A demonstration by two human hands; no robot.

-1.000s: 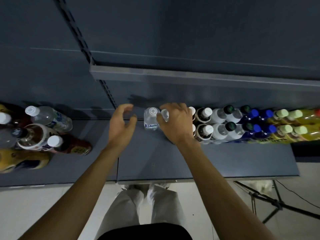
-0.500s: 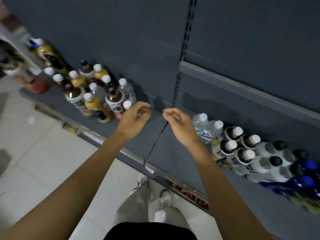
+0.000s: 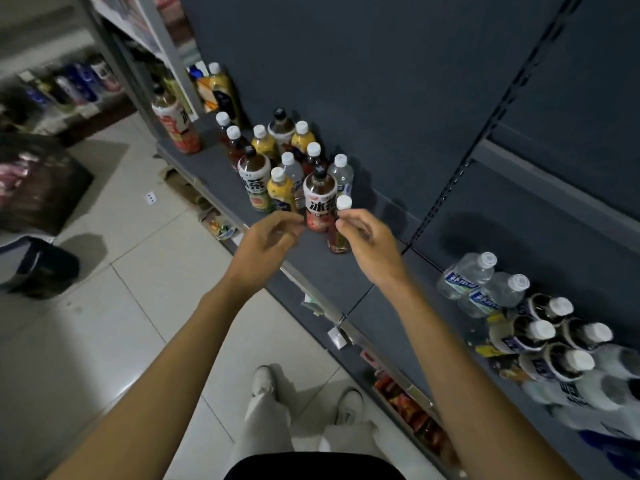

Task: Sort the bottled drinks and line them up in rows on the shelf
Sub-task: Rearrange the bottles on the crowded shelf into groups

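Note:
A mixed cluster of unsorted bottles (image 3: 277, 157) stands on the left part of the dark shelf (image 3: 332, 271). Its front holds a brown tea bottle (image 3: 320, 199) with a black cap and a slim red drink bottle (image 3: 339, 237) with a white cap. My left hand (image 3: 270, 237) hovers with loosely curled fingers, its fingertips at the tea bottle's left side. My right hand (image 3: 367, 240) has its fingertips at the slim bottle's neck, just under the cap; whether it pinches is unclear. Sorted rows run along the right: clear water bottles (image 3: 478, 282), then dark white-capped bottles (image 3: 547, 334).
A large red-labelled bottle (image 3: 176, 123) stands at the shelf's left end. Packets (image 3: 408, 407) lie on a lower shelf below the edge. The tiled floor (image 3: 138, 289) holds a dark bin (image 3: 41, 268); my feet are by the shelf. Another rack (image 3: 69, 84) is far left.
My view has swung further left. Both hands left the water bottles in the sorted row and travelled left to the front bottles of the unsorted cluster.

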